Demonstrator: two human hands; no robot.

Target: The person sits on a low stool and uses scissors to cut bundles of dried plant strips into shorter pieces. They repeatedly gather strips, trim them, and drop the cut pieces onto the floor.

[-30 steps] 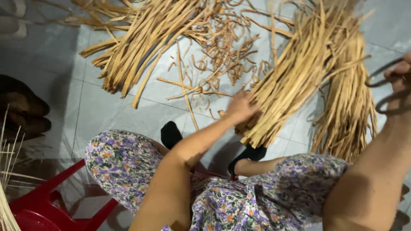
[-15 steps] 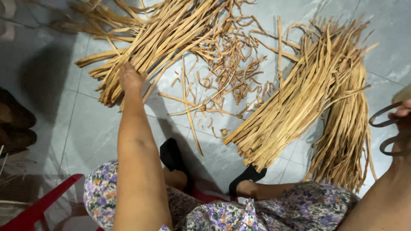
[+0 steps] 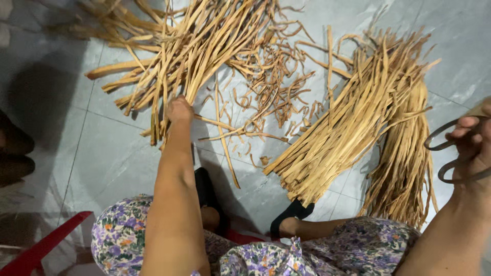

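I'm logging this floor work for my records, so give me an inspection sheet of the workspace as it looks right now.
Surface: grey tiled floor, bare in patches between the piles.
Job's things: loose pile of tan strips at upper left; aligned bundle of strips at right; dark metal shears.
Clutter: short curled offcuts scattered between the piles.
Hands: left hand at the near ends of the loose pile, grip not clear; right hand closed on the shears.
Cables: nothing seen.
Surroundings: red plastic seat at lower left; floral trousers; black shoes.
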